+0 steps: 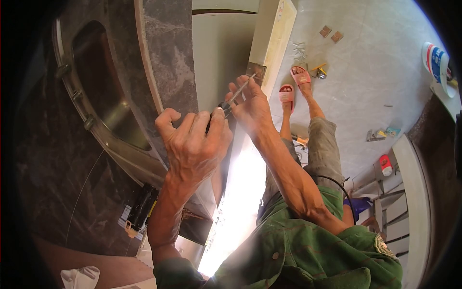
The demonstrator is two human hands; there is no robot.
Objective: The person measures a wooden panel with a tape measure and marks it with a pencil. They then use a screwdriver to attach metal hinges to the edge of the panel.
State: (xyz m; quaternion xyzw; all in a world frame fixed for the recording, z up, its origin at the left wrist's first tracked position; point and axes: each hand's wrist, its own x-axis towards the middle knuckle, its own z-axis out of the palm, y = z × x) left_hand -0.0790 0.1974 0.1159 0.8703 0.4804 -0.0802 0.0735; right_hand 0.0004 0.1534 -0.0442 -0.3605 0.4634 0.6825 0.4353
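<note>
Beside the counter [168, 62], your left hand [192, 144] fists the screwdriver [239, 93] handle; right hand [250, 108] pinches its shaft; tip points up-right.

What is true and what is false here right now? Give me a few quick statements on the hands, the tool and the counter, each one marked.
1. The left hand is closed around the dark handle of the screwdriver. True.
2. The right hand lies flat on the countertop. False: its fingers pinch the screwdriver's metal shaft.
3. The person wears pink sandals. True.
4. The countertop is plain white. False: it is dark veined stone.
5. The shirt is red. False: it is green.
</note>
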